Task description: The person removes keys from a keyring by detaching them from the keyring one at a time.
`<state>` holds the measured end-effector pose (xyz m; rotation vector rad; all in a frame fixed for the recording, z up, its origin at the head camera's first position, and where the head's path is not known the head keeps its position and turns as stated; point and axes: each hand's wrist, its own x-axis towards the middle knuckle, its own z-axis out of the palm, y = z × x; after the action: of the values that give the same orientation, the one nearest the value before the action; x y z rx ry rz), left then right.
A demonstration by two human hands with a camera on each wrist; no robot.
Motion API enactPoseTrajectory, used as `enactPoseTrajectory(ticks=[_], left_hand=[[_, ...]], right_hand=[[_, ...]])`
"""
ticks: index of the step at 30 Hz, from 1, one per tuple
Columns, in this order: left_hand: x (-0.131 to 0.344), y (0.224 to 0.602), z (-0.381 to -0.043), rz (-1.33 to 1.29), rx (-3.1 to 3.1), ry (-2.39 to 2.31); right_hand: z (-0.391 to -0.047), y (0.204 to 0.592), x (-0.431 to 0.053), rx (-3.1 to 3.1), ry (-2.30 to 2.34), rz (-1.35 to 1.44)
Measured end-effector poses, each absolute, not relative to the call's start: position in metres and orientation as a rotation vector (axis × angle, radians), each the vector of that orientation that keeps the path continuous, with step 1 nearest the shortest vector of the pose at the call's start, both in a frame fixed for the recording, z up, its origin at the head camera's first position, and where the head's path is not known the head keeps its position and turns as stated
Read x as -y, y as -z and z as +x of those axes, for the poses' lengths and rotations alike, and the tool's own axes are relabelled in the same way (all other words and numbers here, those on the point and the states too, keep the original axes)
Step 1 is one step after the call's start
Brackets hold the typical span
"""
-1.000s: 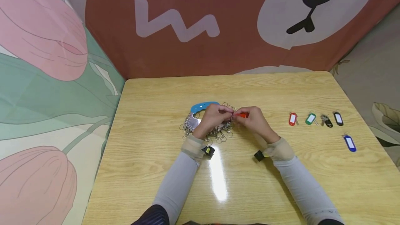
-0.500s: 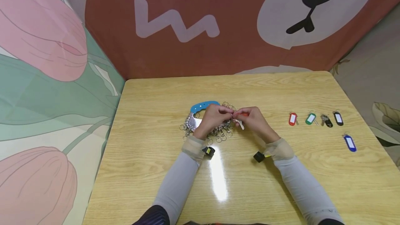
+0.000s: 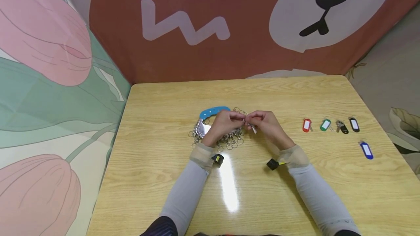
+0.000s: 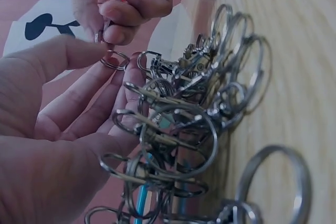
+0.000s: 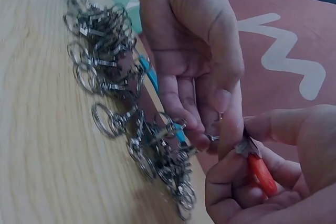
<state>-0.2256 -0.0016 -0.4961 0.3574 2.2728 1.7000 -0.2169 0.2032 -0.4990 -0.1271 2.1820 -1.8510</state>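
Note:
A metal key holder with a blue grip lies mid-table, fringed with several split rings on swivel clips. Over its right side, my left hand pinches one split ring between thumb and fingers. My right hand meets those fingertips and holds a red key tag, which sits against the palm in the right wrist view. A silver key pokes out below the right fingers. Where the tag's own ring meets the pinched ring is hidden by the fingertips.
On the table's right lie a red key tag, a green key tag, two black key tags, and a blue key tag nearer the front. A printed cloth wall borders the back edge.
The red key tag has turned into the right hand and dropped from the head view, while the key has swung out below the fingers. Both hands stay nearly in place.

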Motion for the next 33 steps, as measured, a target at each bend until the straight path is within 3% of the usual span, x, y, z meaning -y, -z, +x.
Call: enactPoseTrajectory(ticks=[14,33], left_hand=[[0.0004,0.4961,-0.2262,0.388,-2.337,-1.619],[0.0004,0.4948,-0.2250,0.416,-2.311,-1.640]], right_hand=[[-0.2131,0.4945,-0.2047,-2.712,1.435,-0.584],[-0.2136,0.4994,-0.1985,-2.810,1.463,-0.494]])
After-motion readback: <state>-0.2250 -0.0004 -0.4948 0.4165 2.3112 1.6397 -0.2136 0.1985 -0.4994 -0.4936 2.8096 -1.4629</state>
